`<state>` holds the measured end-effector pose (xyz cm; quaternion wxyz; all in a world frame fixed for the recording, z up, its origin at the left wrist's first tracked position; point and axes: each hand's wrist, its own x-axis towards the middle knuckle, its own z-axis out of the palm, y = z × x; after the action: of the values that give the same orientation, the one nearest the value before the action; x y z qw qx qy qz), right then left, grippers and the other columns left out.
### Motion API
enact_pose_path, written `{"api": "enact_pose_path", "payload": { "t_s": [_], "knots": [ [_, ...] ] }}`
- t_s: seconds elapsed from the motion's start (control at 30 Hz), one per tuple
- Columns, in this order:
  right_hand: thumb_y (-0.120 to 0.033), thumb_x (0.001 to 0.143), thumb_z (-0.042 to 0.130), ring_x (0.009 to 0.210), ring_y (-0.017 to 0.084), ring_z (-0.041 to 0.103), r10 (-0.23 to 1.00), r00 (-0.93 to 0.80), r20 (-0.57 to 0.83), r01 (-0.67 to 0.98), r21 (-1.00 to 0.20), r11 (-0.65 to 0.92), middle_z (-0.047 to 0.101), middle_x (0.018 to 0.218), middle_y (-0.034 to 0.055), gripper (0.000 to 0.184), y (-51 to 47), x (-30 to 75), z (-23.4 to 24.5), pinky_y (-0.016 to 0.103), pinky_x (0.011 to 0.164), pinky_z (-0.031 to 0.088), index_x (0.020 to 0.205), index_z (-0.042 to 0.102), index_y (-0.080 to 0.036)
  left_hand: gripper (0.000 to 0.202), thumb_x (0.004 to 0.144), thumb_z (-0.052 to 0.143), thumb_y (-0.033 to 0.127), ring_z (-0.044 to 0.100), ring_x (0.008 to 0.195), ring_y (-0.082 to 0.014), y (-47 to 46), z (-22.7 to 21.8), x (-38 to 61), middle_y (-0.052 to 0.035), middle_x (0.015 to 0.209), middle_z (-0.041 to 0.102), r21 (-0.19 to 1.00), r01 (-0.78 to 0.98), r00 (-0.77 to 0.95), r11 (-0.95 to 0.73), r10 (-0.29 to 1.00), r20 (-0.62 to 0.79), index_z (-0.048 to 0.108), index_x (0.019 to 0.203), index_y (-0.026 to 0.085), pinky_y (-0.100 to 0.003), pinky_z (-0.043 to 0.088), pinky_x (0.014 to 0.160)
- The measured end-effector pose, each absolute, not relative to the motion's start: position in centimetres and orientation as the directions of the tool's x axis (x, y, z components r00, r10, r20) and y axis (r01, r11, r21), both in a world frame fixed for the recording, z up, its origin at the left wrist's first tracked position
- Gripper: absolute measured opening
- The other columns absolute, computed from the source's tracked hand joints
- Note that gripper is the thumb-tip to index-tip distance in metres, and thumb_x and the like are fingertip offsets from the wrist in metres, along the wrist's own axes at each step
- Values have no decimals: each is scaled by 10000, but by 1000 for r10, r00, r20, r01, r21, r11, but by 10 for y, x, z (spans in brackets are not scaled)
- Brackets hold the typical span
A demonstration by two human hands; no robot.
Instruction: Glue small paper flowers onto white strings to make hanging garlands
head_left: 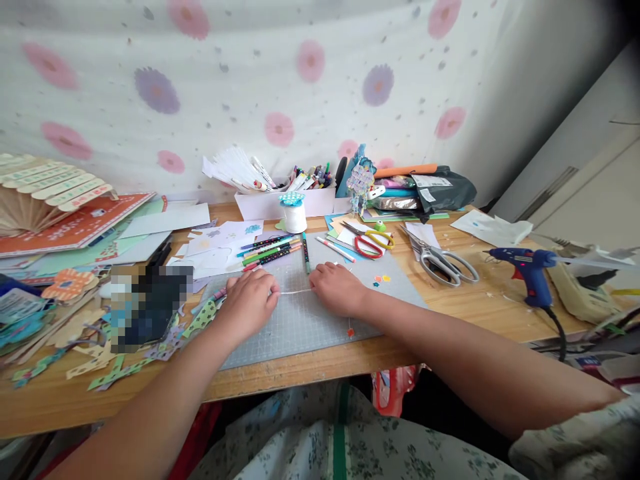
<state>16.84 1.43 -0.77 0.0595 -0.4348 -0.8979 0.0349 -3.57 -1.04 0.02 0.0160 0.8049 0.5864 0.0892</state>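
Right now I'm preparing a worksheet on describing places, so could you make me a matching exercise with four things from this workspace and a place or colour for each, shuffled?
Things
1. white thread
2. glue gun
3. grey-handled scissors
4. cutting mat

Places and colours
A. lying between the cutting mat and the glue gun
B. grid-lined, beneath both hands
C. running from the left hand to the right hand
D. dark blue, with a black cord

Right pairs: 1-C, 2-D, 3-A, 4-B
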Motion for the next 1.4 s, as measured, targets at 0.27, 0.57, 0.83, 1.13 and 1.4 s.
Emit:
{"api": "enact_pose_path", "payload": {
  "t_s": [0.27,0.57,0.83,1.13,1.4],
  "knots": [
    [-94,840,432,662,162,517,838,-502,215,827,-162,538,640,779,55,152,16,221,48,263,554,305,830,560,-175,126,826,469,243,608,713,-174,-8,14,-29,10,721,672,224,890,387,-396,918,86,578,770,217,-285,414,681],
    [-179,804,555,667,136,547,865,-255,433,756,-468,457,632,756,14,81,0,320,78,265,616,408,862,611,-179,152,800,528,257,639,851,-266,42,9,-28,-43,857,722,172,889,391,-425,898,201,679,801,243,-432,430,824],
    [-176,798,597,645,108,547,816,-387,430,510,-637,578,614,730,1,18,-25,326,88,235,578,430,804,609,-165,274,890,479,301,573,1107,-239,32,48,43,-61,1197,643,337,777,389,-531,827,406,664,1077,223,-418,419,979],
    [-69,744,598,669,118,569,802,-412,432,535,-598,597,639,735,-8,115,-9,292,71,241,612,427,816,614,-157,125,722,711,264,579,592,-101,12,51,112,44,624,633,971,177,525,-164,850,48,628,753,176,-227,466,584],
    [-130,781,616,685,112,577,811,-481,333,495,-660,565,638,761,7,43,8,289,53,242,658,445,819,614,-151,156,802,630,274,591,631,-108,0,46,67,18,627,662,963,223,479,-152,877,27,677,672,201,-218,474,607]
  ]
}}
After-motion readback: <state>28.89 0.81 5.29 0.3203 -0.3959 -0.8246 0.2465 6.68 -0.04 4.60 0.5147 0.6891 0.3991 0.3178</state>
